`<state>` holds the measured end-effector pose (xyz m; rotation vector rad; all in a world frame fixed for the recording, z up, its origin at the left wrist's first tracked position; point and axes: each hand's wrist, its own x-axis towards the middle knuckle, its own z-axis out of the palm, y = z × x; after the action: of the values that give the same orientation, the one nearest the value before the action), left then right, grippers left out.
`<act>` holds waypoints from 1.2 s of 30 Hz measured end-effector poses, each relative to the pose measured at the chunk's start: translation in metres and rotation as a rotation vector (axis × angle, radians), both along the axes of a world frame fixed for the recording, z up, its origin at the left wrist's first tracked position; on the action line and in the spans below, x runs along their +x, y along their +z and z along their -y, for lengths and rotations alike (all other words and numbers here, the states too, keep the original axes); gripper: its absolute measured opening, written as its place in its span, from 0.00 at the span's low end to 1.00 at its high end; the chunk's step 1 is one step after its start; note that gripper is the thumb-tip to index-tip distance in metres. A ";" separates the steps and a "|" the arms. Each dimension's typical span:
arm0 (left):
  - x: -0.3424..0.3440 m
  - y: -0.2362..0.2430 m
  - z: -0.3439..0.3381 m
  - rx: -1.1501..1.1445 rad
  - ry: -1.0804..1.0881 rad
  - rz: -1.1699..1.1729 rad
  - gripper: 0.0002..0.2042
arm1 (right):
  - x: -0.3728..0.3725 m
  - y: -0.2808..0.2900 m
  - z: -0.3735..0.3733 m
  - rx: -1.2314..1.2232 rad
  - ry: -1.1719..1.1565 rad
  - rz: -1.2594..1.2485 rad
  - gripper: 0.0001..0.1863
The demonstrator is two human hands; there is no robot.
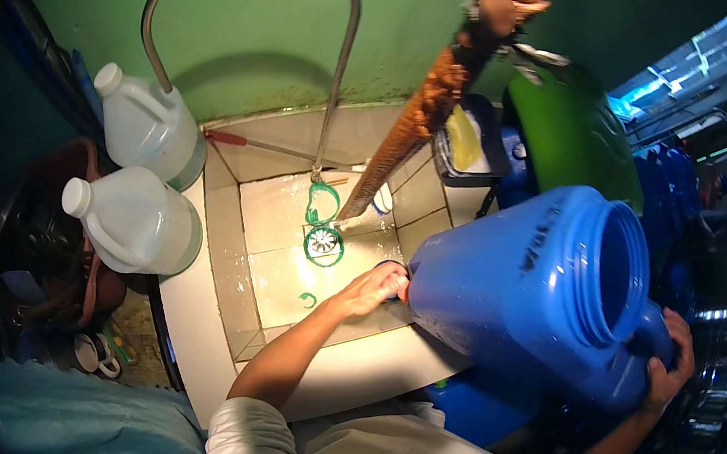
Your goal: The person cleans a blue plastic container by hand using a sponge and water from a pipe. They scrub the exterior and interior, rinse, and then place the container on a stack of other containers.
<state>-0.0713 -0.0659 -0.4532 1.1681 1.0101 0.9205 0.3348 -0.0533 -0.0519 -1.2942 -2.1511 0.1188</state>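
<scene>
A large blue plastic water container [502, 272] lies tilted on its side over the right edge of a tiled sink [239, 245]. Its wide threaded mouth has no lid and faces right. My right hand [670, 360] is closed around the handle beside that mouth. Over the sink, my left hand [369, 292] has its fingers at a small fitting on the container's base. That fitting is mostly hidden by the fingers. On the sink floor lie a drain strainer [324, 243] ringed in green and a green loop-shaped piece [323, 202].
Two translucent jugs [144, 222] with white caps stand on the left ledge. A rusty pipe [422, 115] slants over the sink beside a curved metal spout [350, 13]. A red-handled tool [242, 140] leans at the back. At right are a green barrel [571, 139] and a dark tub [470, 141].
</scene>
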 end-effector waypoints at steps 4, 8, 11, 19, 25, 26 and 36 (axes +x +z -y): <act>0.001 -0.088 0.002 -0.044 -0.283 -0.703 0.24 | 0.024 0.001 -0.003 -0.029 0.165 0.028 0.31; 0.030 -0.165 -0.017 0.137 -0.513 -1.007 0.21 | 0.037 0.007 0.000 -0.102 0.273 0.105 0.36; 0.052 -0.201 -0.044 0.321 -0.491 -1.191 0.29 | 0.034 0.009 0.012 0.025 -0.003 0.138 0.29; 0.094 -0.273 -0.069 0.334 -0.697 -1.344 0.37 | 0.015 0.013 0.026 0.117 -0.441 0.247 0.30; 0.038 -0.294 -0.071 0.171 -0.121 -1.209 0.60 | 0.023 0.017 0.033 0.130 -0.553 0.266 0.32; 0.017 -0.290 -0.073 0.128 -0.002 -1.098 0.61 | 0.025 0.018 0.034 0.130 -0.567 0.268 0.33; -0.075 -0.189 -0.097 -0.313 0.716 -0.567 0.65 | -0.006 0.003 0.019 0.112 -0.372 0.133 0.36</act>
<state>-0.1459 0.0307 -0.6423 0.8069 2.0382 0.9358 0.3288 -0.0720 -0.0493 -1.6468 -1.9515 -0.2431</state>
